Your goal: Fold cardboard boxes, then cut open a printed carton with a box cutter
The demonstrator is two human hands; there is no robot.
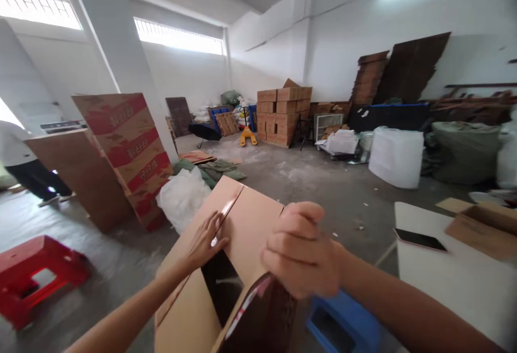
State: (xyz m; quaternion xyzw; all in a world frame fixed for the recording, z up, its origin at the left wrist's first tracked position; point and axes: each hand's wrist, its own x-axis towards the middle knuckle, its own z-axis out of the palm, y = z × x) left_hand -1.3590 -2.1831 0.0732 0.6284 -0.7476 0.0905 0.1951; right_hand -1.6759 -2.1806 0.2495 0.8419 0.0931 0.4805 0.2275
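Observation:
A brown cardboard box stands in front of me with its taped seam running away from me. My left hand lies flat on the box's top, fingers spread beside the shiny tape seam. My right hand is closed in a fist at the box's right edge, gripping a dark brown roll-like tape dispenser that hangs below it against the box. A dark strip or gap shows on the box between my two hands.
A blue stool sits under my right arm. A white table at right holds a phone and an open carton. A red stool lies at left, near red-printed flat cartons. A person stands far left. Stacked boxes stand at the back.

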